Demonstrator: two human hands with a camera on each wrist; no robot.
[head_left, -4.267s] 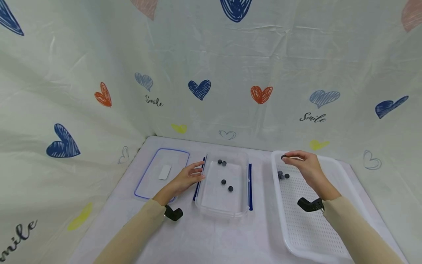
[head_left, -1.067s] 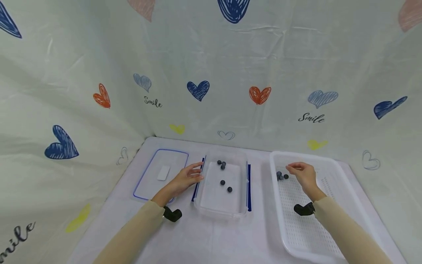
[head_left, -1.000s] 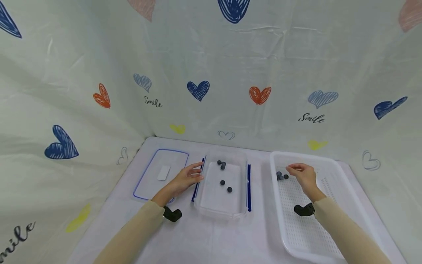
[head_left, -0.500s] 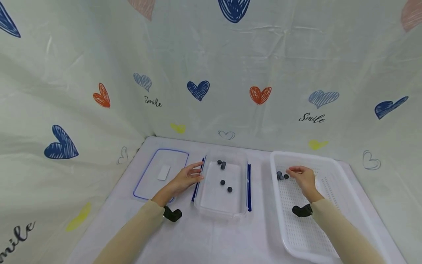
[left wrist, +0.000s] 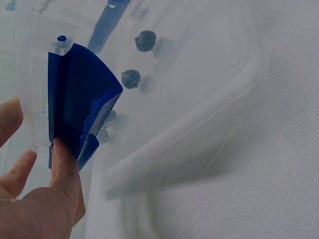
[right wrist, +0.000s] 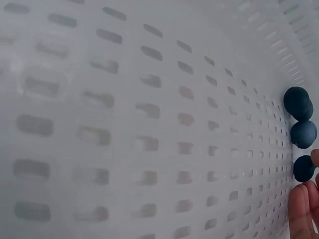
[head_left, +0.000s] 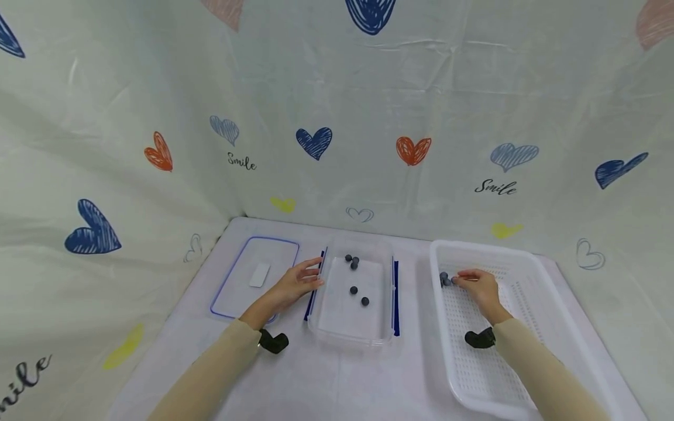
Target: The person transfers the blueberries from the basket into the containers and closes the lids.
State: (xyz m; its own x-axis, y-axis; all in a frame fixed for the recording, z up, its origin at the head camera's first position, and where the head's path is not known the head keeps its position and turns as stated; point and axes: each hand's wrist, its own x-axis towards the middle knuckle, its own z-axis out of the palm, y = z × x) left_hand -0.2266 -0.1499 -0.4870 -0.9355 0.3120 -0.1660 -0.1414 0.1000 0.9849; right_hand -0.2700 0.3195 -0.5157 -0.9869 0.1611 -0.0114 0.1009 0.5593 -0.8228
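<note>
My right hand (head_left: pixel 480 289) is low inside a white perforated basket (head_left: pixel 451 362), thumb and fingertips pinching a blueberry (right wrist: pixel 303 168). Right beside it, several more blueberries (right wrist: pixel 303 134) cluster against the basket's left wall. A clear plastic box (head_left: pixel 337 338) stands in the middle of the table, its blue side latches folded down. Several dark blueberries (head_left: pixel 354 290) lie spread on its floor. At the box's left side my left hand (head_left: pixel 292 287) has its fingers extended. In the left wrist view its fingertips touch the blue latch (left wrist: pixel 79 94) and the wall near the rim.
Left of the box lies a clear lid (head_left: pixel 231 292) with a blue seal edge, a white rectangular piece (head_left: pixel 260 275) on it. A white cloth covers the table (head_left: pixel 316 386). Behind hangs a curtain (head_left: pixel 368 93) printed with hearts.
A blueberry that my right hand held above the basket's left rim is now in the box. That hand has since returned and lowered onto another blueberry. The left hand has stayed at the box.
</note>
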